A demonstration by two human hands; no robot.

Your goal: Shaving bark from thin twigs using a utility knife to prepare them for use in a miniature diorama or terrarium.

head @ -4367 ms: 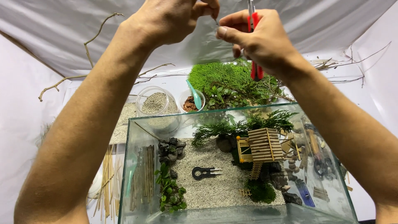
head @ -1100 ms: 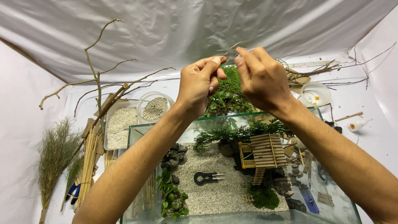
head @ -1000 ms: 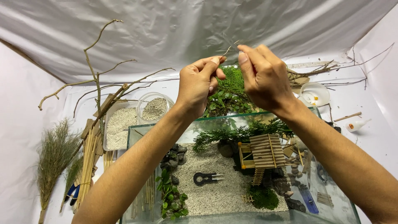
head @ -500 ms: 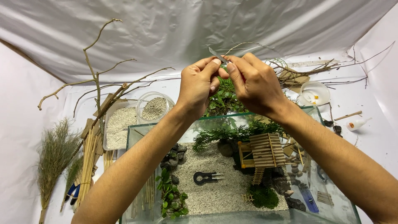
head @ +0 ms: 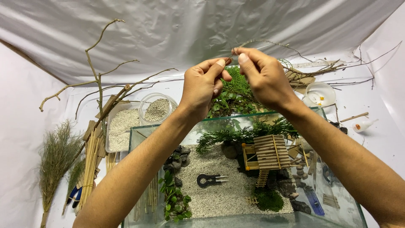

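Observation:
My left hand and my right hand are raised above the back edge of a glass tank. Both pinch the same thin dry twig between thumb and fingertips; the twig runs up and off to the right. Inside the tank lie pale gravel, a small stick-built house on stilts, dark stones, a leafy green plant, moss and black tweezers.
Bare branches and bundles of sticks lie at left with a dry grass bundle. Tubs of gravel and green plants sit behind the tank. A white dish and small bottle are at right.
Earlier both hands were held higher, my right one with a red-handled tool; that tool is gone. In the last second my right hand shifted slightly along the twig.

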